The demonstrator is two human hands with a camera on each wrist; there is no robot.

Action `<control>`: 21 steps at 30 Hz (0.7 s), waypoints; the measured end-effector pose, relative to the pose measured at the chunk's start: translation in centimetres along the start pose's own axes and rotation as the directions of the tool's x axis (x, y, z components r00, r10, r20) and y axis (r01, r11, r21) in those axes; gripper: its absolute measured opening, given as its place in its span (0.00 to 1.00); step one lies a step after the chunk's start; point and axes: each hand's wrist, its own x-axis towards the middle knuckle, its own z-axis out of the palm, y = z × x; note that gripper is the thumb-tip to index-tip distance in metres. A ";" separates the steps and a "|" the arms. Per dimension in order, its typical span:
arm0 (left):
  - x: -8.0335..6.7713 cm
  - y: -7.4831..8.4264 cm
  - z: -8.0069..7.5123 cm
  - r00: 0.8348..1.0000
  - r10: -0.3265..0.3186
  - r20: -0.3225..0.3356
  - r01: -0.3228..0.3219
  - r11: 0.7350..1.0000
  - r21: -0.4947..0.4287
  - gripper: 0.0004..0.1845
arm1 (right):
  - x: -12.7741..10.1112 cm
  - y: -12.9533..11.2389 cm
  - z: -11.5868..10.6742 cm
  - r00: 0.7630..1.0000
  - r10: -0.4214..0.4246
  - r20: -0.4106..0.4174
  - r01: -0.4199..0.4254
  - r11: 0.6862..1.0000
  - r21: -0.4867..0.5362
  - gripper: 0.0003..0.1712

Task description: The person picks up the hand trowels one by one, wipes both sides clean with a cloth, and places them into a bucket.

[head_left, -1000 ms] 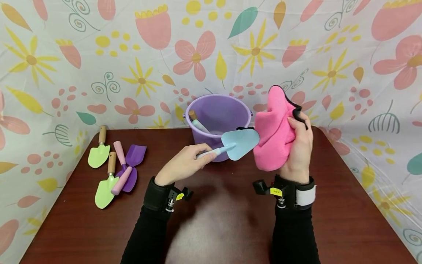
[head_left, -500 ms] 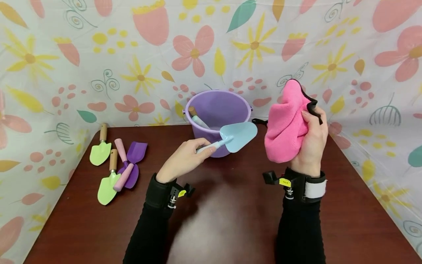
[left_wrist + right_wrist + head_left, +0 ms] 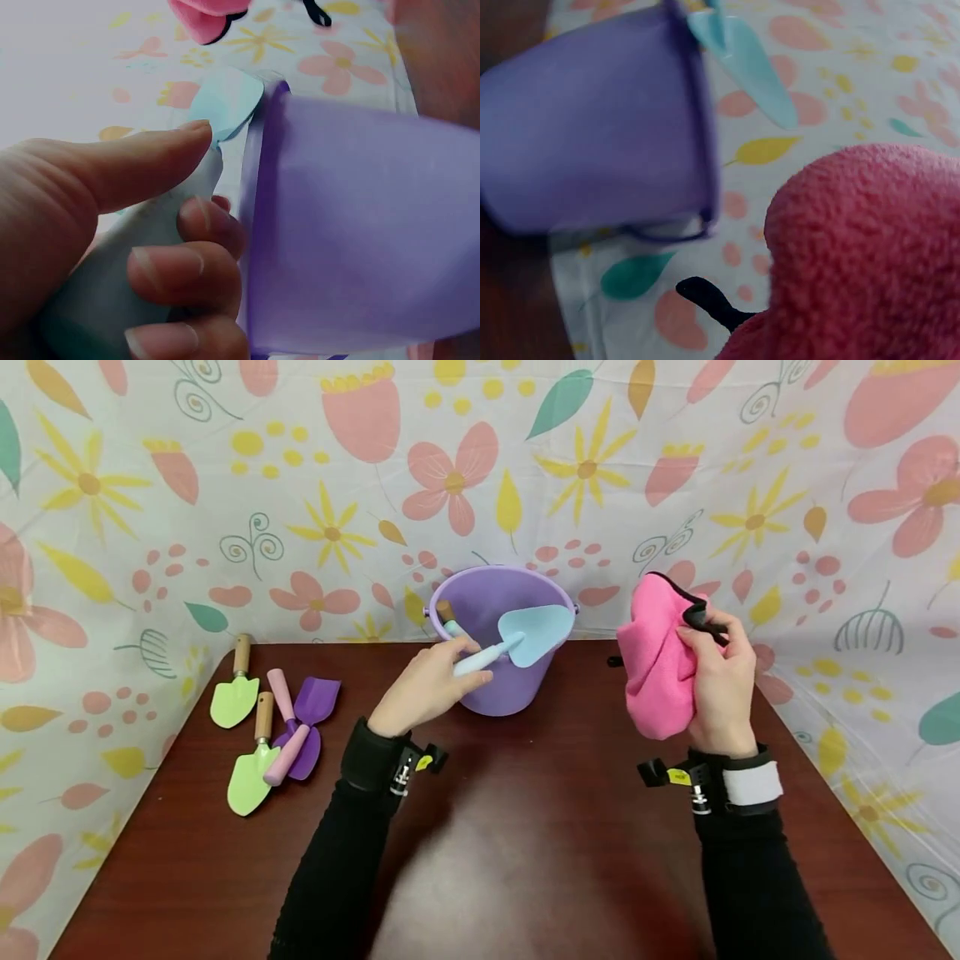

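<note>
Purple bucket (image 3: 517,602), light-blue trowel (image 3: 534,632), pink cloth (image 3: 660,668), floral backdrop (image 3: 300,485)

Pink cloth (image 3: 862,255) fills the near corner (fuzzy); purple bucket (image 3: 585,120) beyond, pale blue trowel (image 3: 742,60) above its rim.

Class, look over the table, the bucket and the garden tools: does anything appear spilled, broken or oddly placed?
Nothing stands out. The purple bucket stands upright, the left hand holds the blue trowel over its rim, the right hand grips the pink cloth, and the spare tools lie loosely on the table.
</note>
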 end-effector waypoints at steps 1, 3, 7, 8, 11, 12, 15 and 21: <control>0.4 0.2 -0.2 1.000 -0.005 0.000 0.005 1.000 0.024 0.15 | 0.2 0.0 -0.3 1.000 0.007 0.009 -0.007 0.999 -0.048 0.14; 1.2 0.6 -0.7 1.000 -0.022 0.007 0.021 0.998 0.066 0.15 | 0.7 0.0 -0.9 0.999 0.013 0.032 -0.008 0.992 -0.128 0.15; 2.9 1.3 -1.8 0.998 -0.058 0.010 0.055 0.986 0.156 0.14 | 1.4 0.1 -1.8 0.996 0.024 0.083 -0.004 0.973 -0.231 0.15; 3.3 1.4 -2.0 0.998 -0.062 0.011 0.059 0.981 0.184 0.14 | 1.5 0.1 -2.1 0.995 0.031 0.096 -0.005 0.966 -0.258 0.14; 4.5 1.7 -2.5 0.997 -0.070 0.014 0.064 0.965 0.255 0.12 | 1.6 0.1 -3.0 0.987 0.054 0.148 0.008 0.921 -0.390 0.15; 4.8 1.8 -2.6 0.997 -0.070 0.016 0.063 0.959 0.275 0.11 | 1.5 0.0 -3.4 0.984 0.064 0.166 0.019 0.891 -0.453 0.15; 5.8 2.0 -2.7 0.996 -0.082 0.022 0.069 0.933 0.352 0.13 | 1.4 0.0 -4.3 0.970 0.091 0.225 0.074 0.772 -0.631 0.18; 7.3 2.4 -2.8 0.986 -0.159 0.041 0.115 0.848 0.517 0.20 | 1.3 1.0 -5.4 0.933 0.125 0.338 0.204 0.589 -0.782 0.23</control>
